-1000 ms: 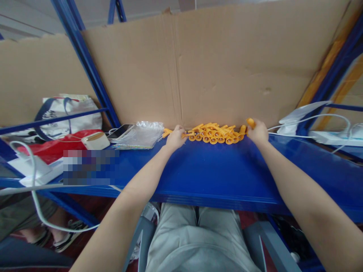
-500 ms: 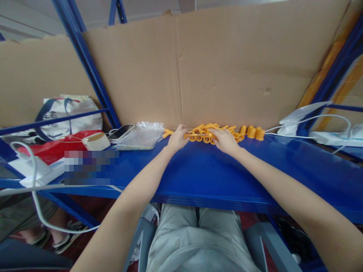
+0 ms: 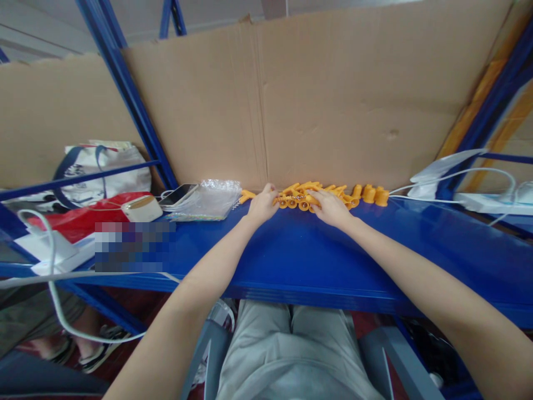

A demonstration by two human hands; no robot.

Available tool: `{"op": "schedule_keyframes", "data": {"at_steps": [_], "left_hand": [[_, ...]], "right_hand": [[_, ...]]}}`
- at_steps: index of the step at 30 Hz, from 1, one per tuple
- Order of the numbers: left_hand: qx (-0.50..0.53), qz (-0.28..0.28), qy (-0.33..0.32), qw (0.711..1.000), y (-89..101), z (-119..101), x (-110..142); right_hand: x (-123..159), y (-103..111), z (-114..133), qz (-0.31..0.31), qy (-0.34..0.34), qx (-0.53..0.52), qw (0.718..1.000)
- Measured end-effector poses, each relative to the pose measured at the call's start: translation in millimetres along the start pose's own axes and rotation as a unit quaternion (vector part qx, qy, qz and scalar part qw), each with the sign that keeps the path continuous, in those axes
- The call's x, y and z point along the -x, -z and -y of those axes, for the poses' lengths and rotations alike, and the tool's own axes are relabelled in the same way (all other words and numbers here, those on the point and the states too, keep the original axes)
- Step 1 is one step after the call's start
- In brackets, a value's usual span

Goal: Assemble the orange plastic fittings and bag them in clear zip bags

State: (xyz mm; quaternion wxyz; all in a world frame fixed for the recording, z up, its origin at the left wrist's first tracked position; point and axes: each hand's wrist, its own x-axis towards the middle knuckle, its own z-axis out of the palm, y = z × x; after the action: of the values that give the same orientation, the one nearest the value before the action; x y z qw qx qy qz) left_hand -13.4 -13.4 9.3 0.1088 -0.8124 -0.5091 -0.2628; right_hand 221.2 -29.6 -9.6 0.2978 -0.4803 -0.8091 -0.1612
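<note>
Yellow-orange plastic pieces, some branched and some with round open ends, lie in a pile [image 3: 306, 189] along the back of the blue shelf. A row of round-ended pieces [image 3: 292, 203] faces me between my hands, with small shiny bits among them. My left hand [image 3: 263, 204] is at the left end of this row, its fingers curled in; what they hold is hidden. Over the right part of the pile rests my right hand [image 3: 330, 206], fingers stretched out and touching the pieces. A branched piece [image 3: 247, 195] lies left of my left hand.
Short yellow cylinders [image 3: 375, 194] stand right of the pile against the cardboard panel [image 3: 333, 100]. To the left are a clear plastic bag [image 3: 208, 200], a phone [image 3: 179, 194] and a red bag [image 3: 95, 214]. White cables hang over the left shelf edge.
My left hand has shifted very slightly right, and the yellow bit that showed at its fingertips is now covered. My right hand looks the same.
</note>
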Motion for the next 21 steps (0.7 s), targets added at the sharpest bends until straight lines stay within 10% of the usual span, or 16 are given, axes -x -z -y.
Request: {"op": "schedule_keyframes", "data": {"at_steps": [21], "left_hand": [[0.028,-0.008,-0.128,0.991,-2.3,-14,1]], "right_hand": [[1,13,24,0.057,0.007,0.030,0.998]]}}
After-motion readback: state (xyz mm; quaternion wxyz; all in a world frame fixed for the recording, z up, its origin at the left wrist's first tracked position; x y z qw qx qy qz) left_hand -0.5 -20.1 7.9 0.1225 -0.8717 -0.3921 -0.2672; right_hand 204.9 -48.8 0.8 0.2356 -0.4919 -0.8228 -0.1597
